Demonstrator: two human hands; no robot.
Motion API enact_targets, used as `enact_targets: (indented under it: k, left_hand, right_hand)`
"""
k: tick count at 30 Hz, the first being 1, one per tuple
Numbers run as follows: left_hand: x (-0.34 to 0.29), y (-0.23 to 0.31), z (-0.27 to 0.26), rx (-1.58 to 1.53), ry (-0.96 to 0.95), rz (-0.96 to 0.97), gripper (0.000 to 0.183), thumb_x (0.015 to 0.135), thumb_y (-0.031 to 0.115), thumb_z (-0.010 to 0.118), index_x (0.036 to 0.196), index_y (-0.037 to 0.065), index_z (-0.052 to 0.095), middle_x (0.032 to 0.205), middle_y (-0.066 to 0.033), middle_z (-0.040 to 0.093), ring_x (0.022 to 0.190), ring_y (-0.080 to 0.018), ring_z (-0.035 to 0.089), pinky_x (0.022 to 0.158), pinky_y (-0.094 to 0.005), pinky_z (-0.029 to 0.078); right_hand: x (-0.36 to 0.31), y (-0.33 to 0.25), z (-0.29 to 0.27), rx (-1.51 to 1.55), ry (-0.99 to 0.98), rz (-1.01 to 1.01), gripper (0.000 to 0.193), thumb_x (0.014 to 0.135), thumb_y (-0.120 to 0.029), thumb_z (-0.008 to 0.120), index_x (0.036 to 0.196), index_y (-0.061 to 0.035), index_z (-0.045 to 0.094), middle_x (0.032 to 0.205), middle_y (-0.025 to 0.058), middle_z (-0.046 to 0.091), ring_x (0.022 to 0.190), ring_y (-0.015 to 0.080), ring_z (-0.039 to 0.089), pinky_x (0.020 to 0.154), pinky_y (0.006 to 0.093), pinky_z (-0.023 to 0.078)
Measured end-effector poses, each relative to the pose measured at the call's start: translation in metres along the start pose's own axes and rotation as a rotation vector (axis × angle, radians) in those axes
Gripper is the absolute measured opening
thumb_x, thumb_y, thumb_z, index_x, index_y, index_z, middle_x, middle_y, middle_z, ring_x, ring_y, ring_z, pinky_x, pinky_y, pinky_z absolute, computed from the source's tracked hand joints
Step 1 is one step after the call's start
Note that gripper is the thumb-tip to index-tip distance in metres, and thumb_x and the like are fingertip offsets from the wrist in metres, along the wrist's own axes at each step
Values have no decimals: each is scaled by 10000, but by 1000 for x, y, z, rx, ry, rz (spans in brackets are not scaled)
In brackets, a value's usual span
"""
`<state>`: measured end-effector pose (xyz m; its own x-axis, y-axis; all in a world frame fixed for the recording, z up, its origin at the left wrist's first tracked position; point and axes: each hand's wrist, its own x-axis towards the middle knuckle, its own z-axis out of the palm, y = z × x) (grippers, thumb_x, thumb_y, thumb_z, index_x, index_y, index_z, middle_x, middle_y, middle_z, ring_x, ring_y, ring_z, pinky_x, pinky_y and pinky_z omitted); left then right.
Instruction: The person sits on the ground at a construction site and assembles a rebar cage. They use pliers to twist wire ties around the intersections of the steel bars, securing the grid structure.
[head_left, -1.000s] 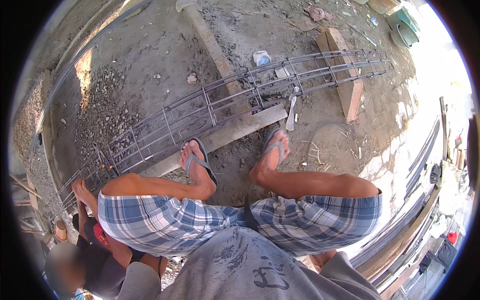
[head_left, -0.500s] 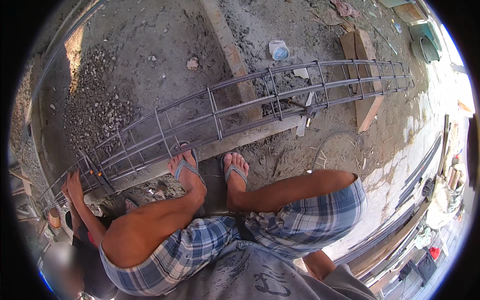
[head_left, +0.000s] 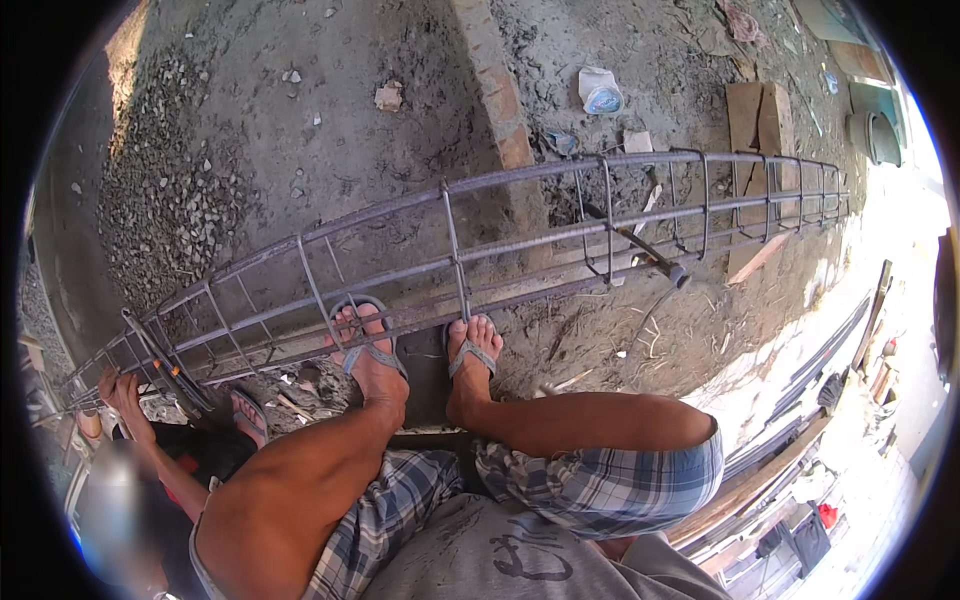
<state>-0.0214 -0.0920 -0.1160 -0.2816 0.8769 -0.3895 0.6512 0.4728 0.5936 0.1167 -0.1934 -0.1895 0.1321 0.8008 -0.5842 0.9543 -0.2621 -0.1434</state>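
Neither of my hands shows. A sliver of my right forearm (head_left: 614, 547) is visible behind my right knee, its hand hidden. In front of me a long rebar cage (head_left: 530, 235) of steel bars and square ties stretches from left to right. My sandaled left foot (head_left: 372, 345) is at its near side, toes under the bars, and my right foot (head_left: 472, 345) is beside the near bar. At the left end, a co-worker's hand (head_left: 122, 390) grips the cage. Close to that hand, a dark long tool with orange marks (head_left: 165, 368) lies across the bars.
A hammer-like tool (head_left: 650, 255) lies through the cage on the right. Beyond it are a wooden block (head_left: 770, 130), a crumpled white and blue cup (head_left: 600, 92) and a concrete strip (head_left: 490, 80). Gravel (head_left: 170, 190) spreads at left; boards and bars (head_left: 790, 420) lie at right.
My view has shifted, and the cage appears lower in it. Less of my right forearm shows. The co-worker's hand has moved lower left, and only one of their hands is now visible.
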Motion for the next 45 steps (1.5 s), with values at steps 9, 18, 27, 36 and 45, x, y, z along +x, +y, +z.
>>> enact_targets:
  k: [9, 18, 27, 36, 45]
  left_hand:
    - [-45, -38, -168, -283, -85, -106, 484, 1121, 285, 563, 1476, -43, 573, 1370, -175, 703, 1277, -260, 670, 1145, -395, 484]
    - [-120, -44, -332, -645, 21, -101, 519, 1112, 277, 596, 1512, -52, 557, 1395, -185, 698, 1278, -253, 682, 1139, -385, 506]
    - [-143, 152, -415, -522, -14, 413, 678, 1077, 411, 644, 1569, -37, 520, 1453, -211, 669, 1348, -283, 655, 1163, -405, 490]
    - [-83, 277, -299, 144, -500, 849, 500, 1089, 275, 634, 1495, -16, 615, 1342, -153, 756, 1253, -202, 701, 1087, -342, 529]
    - [-31, 215, -260, 151, -657, 661, 518, 1009, 277, 692, 1449, 4, 668, 1345, -166, 762, 1225, -219, 726, 1071, -342, 543]
  right_hand:
    - [23, 7, 27, 241, 331, 28, 501, 1174, -383, 350, 1435, -51, 621, 1447, 151, 661, 1406, 311, 576, 1190, 475, 385]
    - [-3, 203, -76, 865, 452, 254, 352, 1070, -215, 525, 1330, -35, 679, 1313, 169, 721, 1162, 283, 696, 962, 417, 540]
    - [-54, 322, -310, 1905, 1090, -109, 327, 1078, -307, 684, 1288, -57, 696, 1230, 142, 775, 1063, 289, 775, 898, 407, 642]
    - [-133, 50, -388, 1281, 481, -487, 327, 1027, -19, 681, 1341, -53, 596, 1089, 138, 798, 851, 143, 744, 735, 316, 637]
    - [-105, -11, -305, 1135, 332, -504, 191, 1010, -96, 739, 1172, 5, 732, 994, 78, 789, 878, 96, 705, 790, 288, 578]
